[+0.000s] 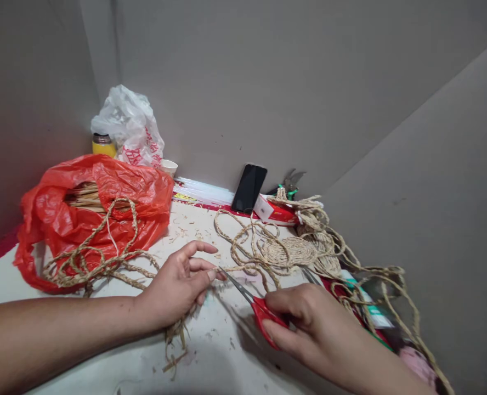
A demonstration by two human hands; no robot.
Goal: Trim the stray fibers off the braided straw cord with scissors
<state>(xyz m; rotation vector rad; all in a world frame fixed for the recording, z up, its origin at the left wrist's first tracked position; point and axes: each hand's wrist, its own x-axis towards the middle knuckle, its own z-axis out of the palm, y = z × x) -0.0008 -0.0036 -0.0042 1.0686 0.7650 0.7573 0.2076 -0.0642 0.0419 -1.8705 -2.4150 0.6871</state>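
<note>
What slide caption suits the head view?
Right hand holds red-handled scissors beside braided cord held in the left hand.

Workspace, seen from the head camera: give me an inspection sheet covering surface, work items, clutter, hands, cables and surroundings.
Surface: white tabletop, strewn with fibre scraps.
Work items: braided cord in loose loops on both sides; flat coiled mat; scissors with red handles.
Clutter: red plastic bag with straw-like stalks inside; phone, tilted; white plastic bag; yellow container; paper cup.
Hands: left hand pinches braided cord close to the scissors' tips; right hand grips the scissors.
Cables: nothing seen.
Surroundings: grey walls behind and at both sides.
</note>
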